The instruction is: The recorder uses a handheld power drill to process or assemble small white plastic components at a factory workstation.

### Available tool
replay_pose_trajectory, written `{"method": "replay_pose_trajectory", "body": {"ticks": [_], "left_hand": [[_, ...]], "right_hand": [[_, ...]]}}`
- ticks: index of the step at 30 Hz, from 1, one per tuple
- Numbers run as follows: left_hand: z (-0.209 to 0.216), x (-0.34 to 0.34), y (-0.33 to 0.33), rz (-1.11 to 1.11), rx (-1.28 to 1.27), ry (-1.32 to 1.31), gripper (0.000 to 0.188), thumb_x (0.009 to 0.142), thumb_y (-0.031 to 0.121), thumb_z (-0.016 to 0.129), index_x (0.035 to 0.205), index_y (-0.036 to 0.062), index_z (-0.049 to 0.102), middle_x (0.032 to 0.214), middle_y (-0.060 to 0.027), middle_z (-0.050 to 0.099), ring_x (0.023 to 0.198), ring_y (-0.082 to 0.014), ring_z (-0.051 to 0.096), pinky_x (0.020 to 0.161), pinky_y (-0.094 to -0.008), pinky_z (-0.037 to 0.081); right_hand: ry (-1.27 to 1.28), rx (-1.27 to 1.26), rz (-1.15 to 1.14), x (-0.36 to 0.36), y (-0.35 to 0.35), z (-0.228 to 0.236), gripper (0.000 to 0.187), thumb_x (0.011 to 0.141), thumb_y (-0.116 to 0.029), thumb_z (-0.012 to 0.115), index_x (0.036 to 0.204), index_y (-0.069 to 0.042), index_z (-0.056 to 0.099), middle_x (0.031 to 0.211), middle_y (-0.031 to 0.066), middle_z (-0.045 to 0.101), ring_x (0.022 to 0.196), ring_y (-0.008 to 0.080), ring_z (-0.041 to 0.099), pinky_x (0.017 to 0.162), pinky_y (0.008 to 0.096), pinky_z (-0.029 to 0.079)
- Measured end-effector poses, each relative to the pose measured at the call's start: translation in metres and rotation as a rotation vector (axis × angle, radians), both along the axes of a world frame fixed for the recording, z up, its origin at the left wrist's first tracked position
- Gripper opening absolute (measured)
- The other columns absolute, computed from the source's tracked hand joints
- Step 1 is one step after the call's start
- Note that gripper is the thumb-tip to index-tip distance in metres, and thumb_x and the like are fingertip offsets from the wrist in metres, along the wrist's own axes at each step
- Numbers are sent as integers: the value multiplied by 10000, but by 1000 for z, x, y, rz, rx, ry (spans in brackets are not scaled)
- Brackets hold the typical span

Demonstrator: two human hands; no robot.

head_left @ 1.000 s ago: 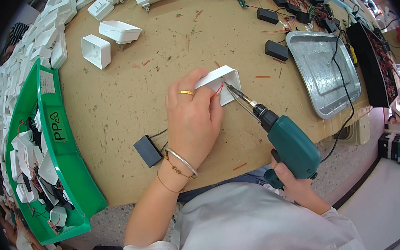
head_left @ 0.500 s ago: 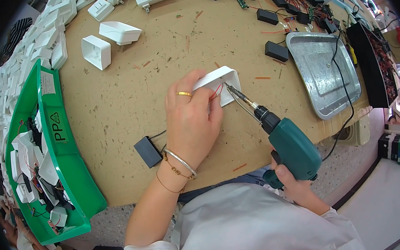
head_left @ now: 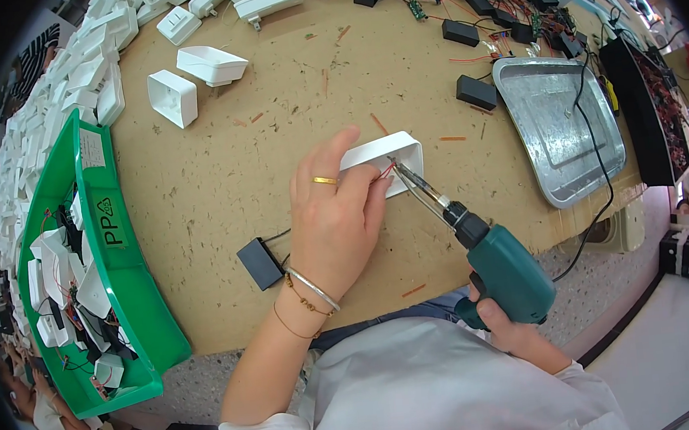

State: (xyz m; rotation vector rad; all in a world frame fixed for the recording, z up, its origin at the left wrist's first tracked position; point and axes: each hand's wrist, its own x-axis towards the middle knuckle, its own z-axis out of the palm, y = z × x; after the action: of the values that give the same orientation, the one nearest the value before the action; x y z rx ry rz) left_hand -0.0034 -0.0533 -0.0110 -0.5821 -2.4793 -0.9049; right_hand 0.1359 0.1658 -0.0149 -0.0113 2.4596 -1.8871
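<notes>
Near the middle of the table, my left hand (head_left: 335, 207) is closed around the left end of an open white plastic case (head_left: 408, 152), its fingertips partly inside. Thin red wires (head_left: 387, 171) show at those fingertips. My right hand (head_left: 509, 328) grips a dark green pistol-shaped soldering gun (head_left: 512, 272) from below. Its metal tip, with a thin feed tube alongside, reaches into the case beside the wires; whether it touches them I cannot tell. A small black box (head_left: 260, 264) with a dark cable lies left of my left wrist, the cable passing under that hand.
At left stands a green bin (head_left: 145, 317) of white cases and wired parts. White cases (head_left: 89, 65) pile up at the far left; two open shells (head_left: 173, 98) lie nearer. A metal tray (head_left: 560, 128) crossed by a black cord sits right, below black boxes and wiring (head_left: 499, 9).
The white case has shifted slightly nearer and to the right, with my left hand on it. The soldering gun's tip has followed; my right hand is slightly lower.
</notes>
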Motion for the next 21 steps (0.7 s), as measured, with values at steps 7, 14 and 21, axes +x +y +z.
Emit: {"method": "replay_pose_trajectory", "body": {"ticks": [7,14,21], "left_hand": [[6,-5,4,3,-82,99,96,778,69,730,795,25,646,1217,-90,577,985,-275,587,832,-374,477],[0,-7,3,-44,-94,172,102,774,89,730,825,40,655,1182,-53,589,964,-264,581,812,-376,456],[-2,-5,11,32,-208,234,87,774,87,682,816,34,627,1158,-57,580,963,-254,573,785,-374,440]], "right_hand": [[8,28,18,13,6,-10,401,845,-294,695,1073,8,560,850,50,590,741,149,578,709,293,455],[-108,-5,90,18,7,-6,678,880,-526,567,1303,-12,437,913,56,500,816,134,472,735,301,402],[55,-6,-12,14,0,-9,322,845,-236,671,1042,1,574,870,72,583,762,182,567,655,318,447]]}}
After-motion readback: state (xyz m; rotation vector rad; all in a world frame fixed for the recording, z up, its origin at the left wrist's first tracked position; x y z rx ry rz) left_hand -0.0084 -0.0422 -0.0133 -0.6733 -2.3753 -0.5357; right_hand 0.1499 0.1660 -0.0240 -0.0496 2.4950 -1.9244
